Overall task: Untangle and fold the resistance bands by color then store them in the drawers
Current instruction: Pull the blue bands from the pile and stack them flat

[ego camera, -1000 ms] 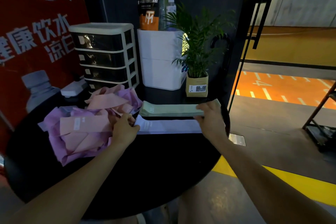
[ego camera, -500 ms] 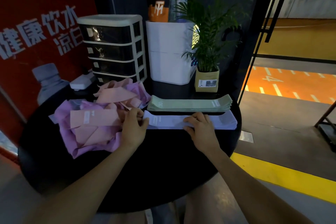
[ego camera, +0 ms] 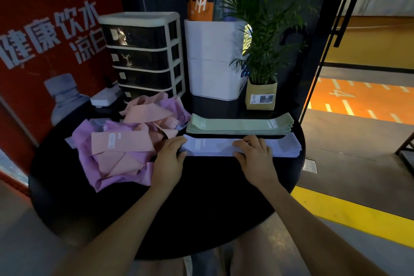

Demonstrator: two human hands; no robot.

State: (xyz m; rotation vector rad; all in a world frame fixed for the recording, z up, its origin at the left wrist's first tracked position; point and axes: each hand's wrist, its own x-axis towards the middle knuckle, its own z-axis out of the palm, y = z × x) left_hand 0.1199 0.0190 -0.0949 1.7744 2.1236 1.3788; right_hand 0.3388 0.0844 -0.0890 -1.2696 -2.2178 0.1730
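The left hand [ego camera: 169, 159] grips the left end of the flat stack of pale lavender bands [ego camera: 282, 148], thumb and fingers curled round its edge. The right hand [ego camera: 253, 154] rests on the middle of the same stack, fingers lightly curved over the top and thumb at the near edge; whether it pinches or only presses cannot be told. The stack lies lengthwise near the far right rim of the round black table [ego camera: 201, 204]. Just behind it, parallel and almost touching, lies one stack of green bands [ego camera: 239, 125]. To the left sits one tangled heap of pink and purple bands [ego camera: 121, 148], touching the left hand. Behind the heap stands one drawer unit [ego camera: 143, 56] with four dark drawers, all closed. Beside it are one white container [ego camera: 212, 58] and one potted plant [ego camera: 262, 94].
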